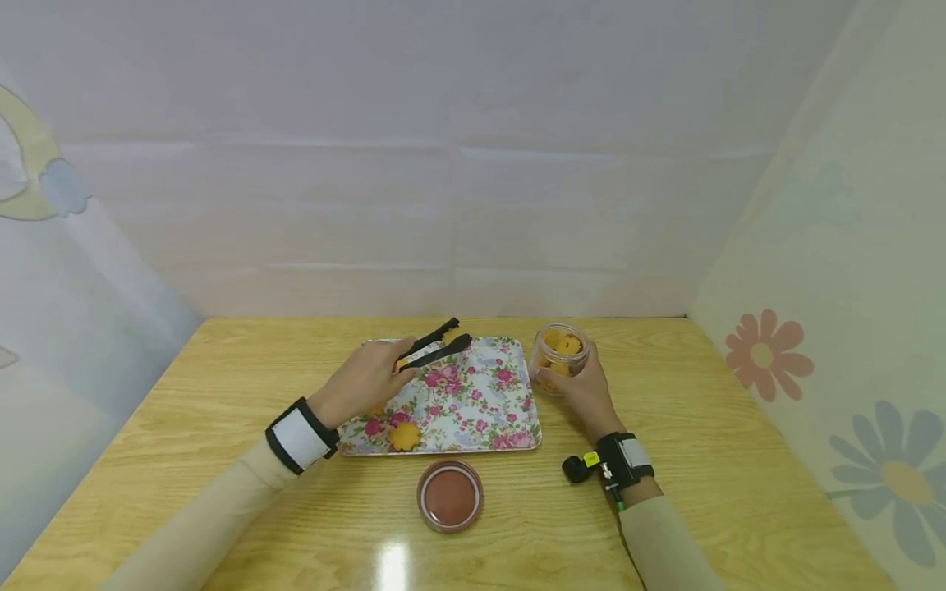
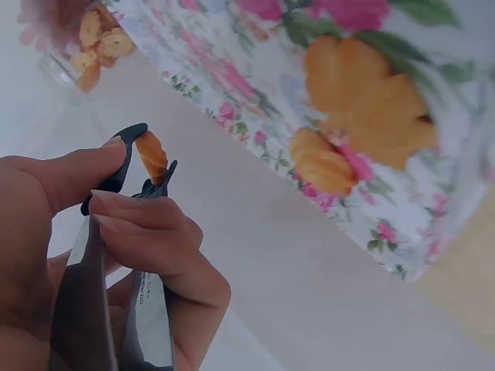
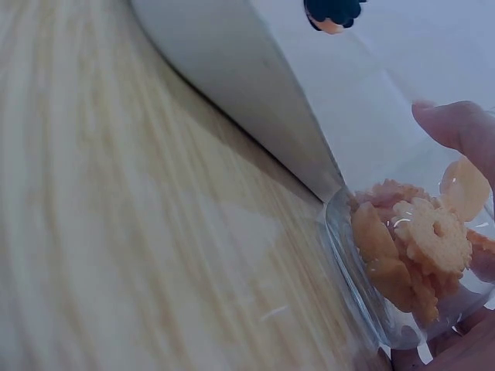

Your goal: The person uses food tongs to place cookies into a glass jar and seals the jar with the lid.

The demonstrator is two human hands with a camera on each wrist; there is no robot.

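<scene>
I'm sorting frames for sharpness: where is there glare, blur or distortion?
Head view: wide-angle bending at the edges, a white glare patch on the table, otherwise sharp. Left wrist view: the left hand and tongs are fairly sharp, the floral tray soft. Right wrist view: the table is streaked with blur, the cookies in the jar clearer.

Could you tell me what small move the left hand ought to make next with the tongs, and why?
Probably carry the tongs rightward to the open jar: the left hand grips them with a cookie pinched at the tips, and the right hand steadies the jar, already holding similar cookies.
</scene>
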